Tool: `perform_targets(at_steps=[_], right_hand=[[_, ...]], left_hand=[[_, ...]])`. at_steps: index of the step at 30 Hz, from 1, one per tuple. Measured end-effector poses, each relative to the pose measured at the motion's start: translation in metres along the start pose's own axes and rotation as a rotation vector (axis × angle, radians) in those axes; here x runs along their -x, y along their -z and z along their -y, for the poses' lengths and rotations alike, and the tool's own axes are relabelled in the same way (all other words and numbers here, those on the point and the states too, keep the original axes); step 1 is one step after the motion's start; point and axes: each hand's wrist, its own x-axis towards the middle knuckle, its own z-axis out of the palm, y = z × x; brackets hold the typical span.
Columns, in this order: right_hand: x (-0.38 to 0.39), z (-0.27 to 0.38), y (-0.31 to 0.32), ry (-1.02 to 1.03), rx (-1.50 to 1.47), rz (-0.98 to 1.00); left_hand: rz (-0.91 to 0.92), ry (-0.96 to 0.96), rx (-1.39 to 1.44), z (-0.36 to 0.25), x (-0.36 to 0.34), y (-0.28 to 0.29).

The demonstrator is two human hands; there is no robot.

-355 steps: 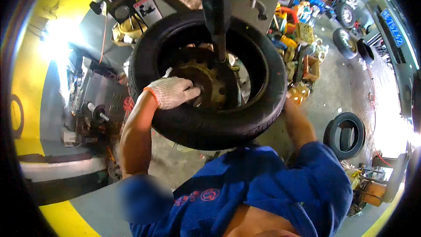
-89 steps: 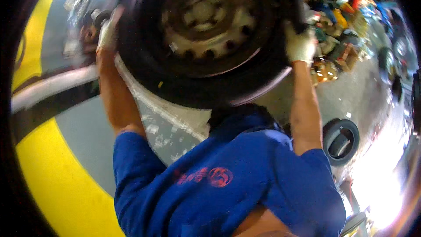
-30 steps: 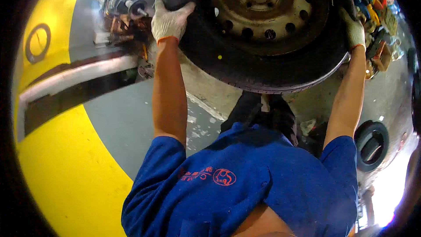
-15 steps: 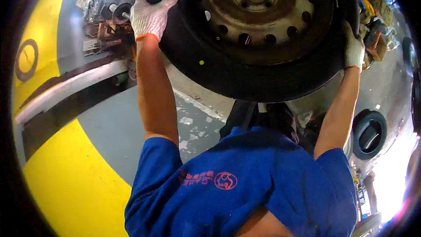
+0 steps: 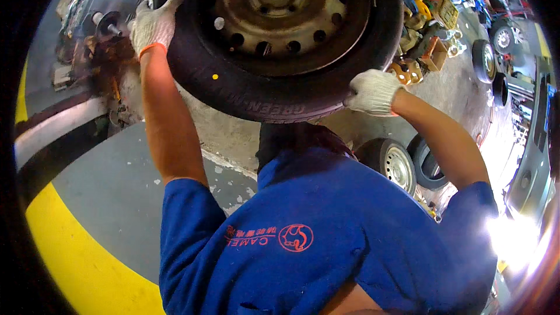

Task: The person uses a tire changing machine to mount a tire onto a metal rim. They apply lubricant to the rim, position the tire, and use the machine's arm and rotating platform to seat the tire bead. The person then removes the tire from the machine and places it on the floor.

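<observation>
A car wheel (image 5: 274,67), a black tyre on a dull, rust-stained steel rim, fills the upper middle of the view. Its face with the round holes is toward me, and its top runs out of the picture. My left hand (image 5: 153,26), in a white knit glove with an orange cuff, grips the tyre's left edge, thumb on the sidewall. Also gloved, my right hand (image 5: 374,93) has its fingers curled at the lower right edge of the tread. What lies behind the wheel is hidden. A small yellow dot (image 5: 215,76) shows on the lower sidewall.
Below my right forearm, a wheel with a silver rim (image 5: 399,166) and a black tyre (image 5: 427,163) stand side by side. Cardboard box (image 5: 434,53) and clutter lie at the right. A machine shaft with a disc (image 5: 105,23) juts out at the left.
My right hand has slid from the tyre's right side down to its lower right edge. My left hand keeps its hold. The wheel sits further left as the view turns right.
</observation>
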Motion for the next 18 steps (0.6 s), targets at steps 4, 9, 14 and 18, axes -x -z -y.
perform_targets(at_steps=[4,9,14,18], right_hand=[[-0.028,0.017,0.019,0.029,0.169,0.244],[-0.066,0.022,0.013,0.08,0.207,0.351],[-0.096,0.021,0.003,0.272,0.137,0.384],[-0.106,0.028,0.0,0.333,0.059,0.442]], left_hand=[[0.094,0.158,-0.017,-0.012,0.011,0.009],[0.097,0.191,0.047,-0.009,0.016,0.013],[0.228,0.112,0.105,-0.028,-0.018,0.014],[0.216,0.034,0.115,-0.011,-0.049,-0.006]])
